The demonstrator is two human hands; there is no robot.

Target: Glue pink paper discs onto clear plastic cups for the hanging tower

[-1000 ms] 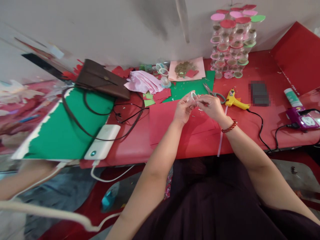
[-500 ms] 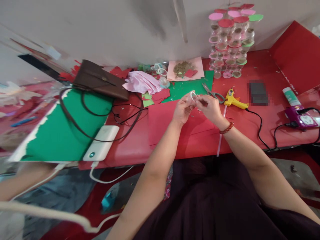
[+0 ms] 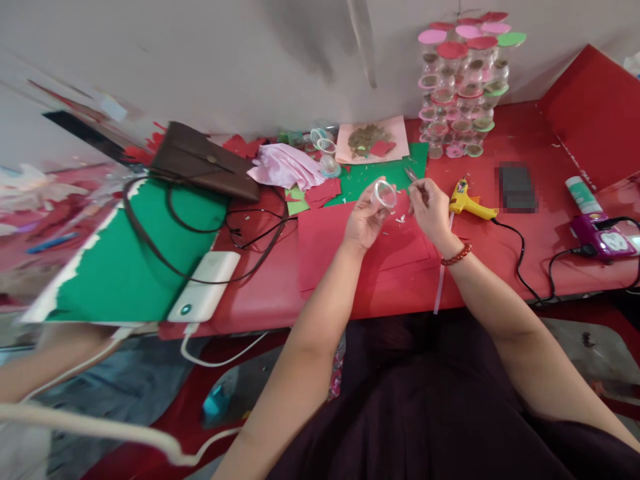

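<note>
My left hand [image 3: 365, 219] is closed around a small clear plastic cup [image 3: 385, 193], tilted so its round rim faces up and toward me. To its right, my right hand [image 3: 429, 205] is apart from the cup, its fingers pinched together. Whether something small sits in that pinch, I cannot make out. Scissors [image 3: 411, 175] lie just behind my right hand, which hides their handles. Beneath both hands is a red sheet [image 3: 325, 247] with small white scraps [image 3: 400, 219] on it.
A yellow glue gun [image 3: 470, 203] with its cord lies right of my hands. Behind stands a tower of clear cups [image 3: 457, 87]. Plant bits rest on pink paper [image 3: 345, 150]. Leftward are a brown bag [image 3: 200, 160], a white power bank [image 3: 205, 287] and another person's arm [image 3: 55, 360].
My right hand has moved right, away from the cup, and now covers the scissors' handles. The cup stays in my left hand, with its opening now in plain view.
</note>
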